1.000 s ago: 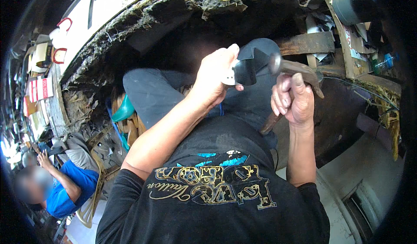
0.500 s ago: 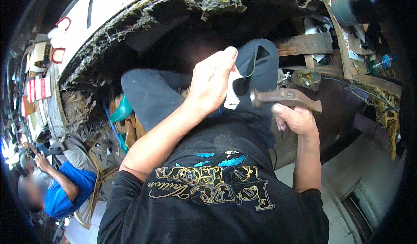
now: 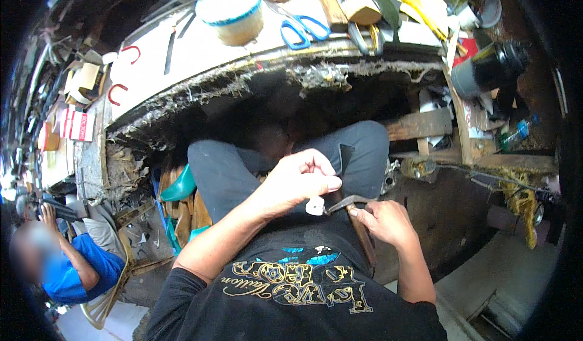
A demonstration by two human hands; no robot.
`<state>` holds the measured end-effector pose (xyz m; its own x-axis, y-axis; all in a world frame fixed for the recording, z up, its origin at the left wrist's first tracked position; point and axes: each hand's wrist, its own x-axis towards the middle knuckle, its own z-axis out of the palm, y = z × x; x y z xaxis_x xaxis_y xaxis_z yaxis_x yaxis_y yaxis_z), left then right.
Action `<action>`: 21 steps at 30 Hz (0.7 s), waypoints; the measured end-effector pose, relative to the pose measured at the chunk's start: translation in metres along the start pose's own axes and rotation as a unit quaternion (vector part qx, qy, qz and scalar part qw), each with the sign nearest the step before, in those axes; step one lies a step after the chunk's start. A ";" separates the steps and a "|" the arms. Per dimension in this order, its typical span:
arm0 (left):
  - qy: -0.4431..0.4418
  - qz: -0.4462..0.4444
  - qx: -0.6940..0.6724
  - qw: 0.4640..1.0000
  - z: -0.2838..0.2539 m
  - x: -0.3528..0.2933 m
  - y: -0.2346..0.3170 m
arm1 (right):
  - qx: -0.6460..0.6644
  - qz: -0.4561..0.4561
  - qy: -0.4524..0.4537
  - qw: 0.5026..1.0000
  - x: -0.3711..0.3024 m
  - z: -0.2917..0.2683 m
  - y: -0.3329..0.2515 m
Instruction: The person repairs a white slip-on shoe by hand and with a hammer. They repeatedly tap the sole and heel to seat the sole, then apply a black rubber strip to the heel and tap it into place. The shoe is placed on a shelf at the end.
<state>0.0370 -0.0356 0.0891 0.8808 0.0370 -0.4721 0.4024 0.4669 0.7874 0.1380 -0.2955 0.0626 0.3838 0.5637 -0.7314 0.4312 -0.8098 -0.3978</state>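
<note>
Above my lap, my left hand (image 3: 297, 183) is closed, pinching a bent strip of thin material. The strip's dark side (image 3: 345, 157) stands up past my fingers, and its white end (image 3: 315, 205) shows below them. My right hand (image 3: 387, 222) grips a hammer near its head. The hammer's metal head (image 3: 347, 203) points left, close to the white end; whether they touch I cannot tell. Its wooden handle (image 3: 364, 244) slants down across my shirt. My left fingers hide the middle of the strip.
A ragged-edged white bench (image 3: 152, 68) lies ahead, bearing a tub (image 3: 240, 32), blue-handled scissors (image 3: 303, 32) and pincers (image 3: 366, 38). A dark bottle (image 3: 492, 68) stands right, above a wooden plank (image 3: 419, 125). Green curved forms (image 3: 179, 186) lie left. A person in blue (image 3: 85, 268) sits at far left.
The view has tipped up, showing more of the bench. My hands have come closer together and lower. The hammer has turned, its head now beside the strip and its handle visible.
</note>
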 end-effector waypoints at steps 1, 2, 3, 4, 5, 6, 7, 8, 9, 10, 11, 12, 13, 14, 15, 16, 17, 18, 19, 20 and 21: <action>-0.014 -0.014 -0.029 0.999 0.000 -0.006 0.002 | 0.094 -0.010 0.007 0.996 0.002 -0.003 -0.004; -0.021 -0.010 -0.038 0.999 0.002 -0.008 0.003 | 0.310 -0.027 -0.077 0.947 0.007 -0.004 -0.008; -0.030 0.008 -0.044 0.999 0.003 -0.011 0.004 | 0.486 -0.092 -0.120 0.861 0.016 -0.001 -0.014; -0.046 0.018 -0.063 0.997 0.003 -0.014 0.005 | 0.609 -0.107 -0.171 0.767 0.025 0.001 -0.016; -0.048 0.025 -0.037 0.998 0.002 -0.016 0.006 | 0.711 -0.244 -0.192 0.632 0.033 0.004 -0.020; -0.041 0.050 -0.034 0.997 0.003 -0.018 0.008 | 0.752 -0.265 -0.169 0.580 0.041 0.002 -0.021; -0.027 0.064 -0.053 0.996 0.003 -0.017 0.010 | 0.783 -0.295 -0.117 0.535 0.045 -0.002 -0.023; -0.019 0.064 -0.085 0.994 0.005 -0.017 0.013 | 0.801 -0.341 -0.080 0.486 0.049 -0.011 -0.025; 0.014 0.110 -0.057 0.992 0.007 -0.012 0.018 | 0.804 -0.378 -0.057 0.455 0.047 -0.024 -0.027; 0.058 0.126 -0.028 0.990 0.012 -0.006 0.023 | 0.779 -0.326 0.021 0.535 0.043 -0.046 -0.026; 0.094 0.092 -0.025 0.991 0.016 -0.001 0.029 | 0.758 -0.312 0.081 0.567 0.038 -0.064 -0.033; 0.099 0.150 -0.041 0.983 0.025 0.009 0.035 | 0.733 -0.325 0.145 0.580 0.033 -0.081 -0.042; 0.094 0.167 -0.046 0.980 0.035 0.019 0.041 | 0.708 -0.326 0.176 0.601 0.029 -0.102 -0.050; 0.097 0.173 -0.045 0.979 0.043 0.028 0.048 | 0.680 -0.343 0.185 0.620 0.027 -0.122 -0.058; 0.073 0.162 0.001 0.984 0.049 0.035 0.057 | 0.635 -0.351 0.230 0.649 0.023 -0.150 -0.060; 0.024 0.118 -0.032 0.992 0.054 0.043 0.065 | 0.578 -0.354 0.288 0.677 0.022 -0.176 -0.060; -0.005 0.135 -0.036 0.990 0.061 0.050 0.072 | 0.551 -0.326 0.314 0.701 0.023 -0.205 -0.057; -0.048 0.167 -0.048 0.984 0.065 0.055 0.078 | 0.528 -0.328 0.331 0.710 0.027 -0.226 -0.052; -0.038 0.148 -0.021 0.988 0.066 0.060 0.084 | 0.504 -0.282 0.329 0.747 0.037 -0.256 -0.045; -0.034 0.134 -0.016 0.990 0.067 0.062 0.086 | 0.455 -0.270 0.326 0.783 0.048 -0.284 -0.037; -0.033 0.133 -0.016 0.990 0.068 0.064 0.087 | 0.446 -0.347 0.295 0.771 0.063 -0.305 -0.029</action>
<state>0.1455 -0.0523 0.1542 0.9694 0.1042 -0.2222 0.1476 0.4759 0.8670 0.3990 -0.1869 0.1971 0.7308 0.6746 0.1043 0.0691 0.0789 -0.9945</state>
